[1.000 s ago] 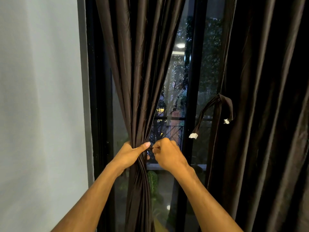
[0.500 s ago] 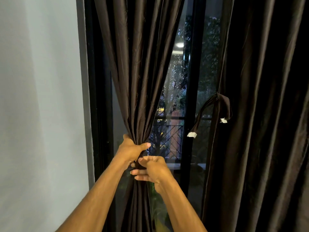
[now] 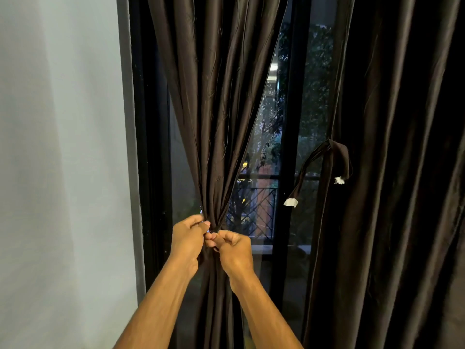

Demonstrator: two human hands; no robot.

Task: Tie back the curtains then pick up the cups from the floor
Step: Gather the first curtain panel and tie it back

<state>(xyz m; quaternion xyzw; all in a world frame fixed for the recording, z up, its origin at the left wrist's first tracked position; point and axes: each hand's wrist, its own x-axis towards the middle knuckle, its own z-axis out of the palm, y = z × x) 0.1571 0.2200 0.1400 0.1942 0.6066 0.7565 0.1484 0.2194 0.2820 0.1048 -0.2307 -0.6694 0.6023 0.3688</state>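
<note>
Night is showing through a dark-framed window [image 3: 266, 137] beside a pale wall [image 3: 63, 147].
The plain wall is filling the left side, its edge running along the black frame [image 3: 148, 172]; a black upright bar [image 3: 293, 122] is dividing the glass farther right. Beyond the glass, a metal railing [image 3: 254, 205] with a diagonal lattice is crossing low, leafy trees [image 3: 314, 91] are rising behind it, and a white lamp [image 3: 273, 68] is glowing high up.

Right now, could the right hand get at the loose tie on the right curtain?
Probably yes: nothing stands between the right hand and the tie, up to its right. But it is pinching the gathered left curtain and must let go first.
</note>
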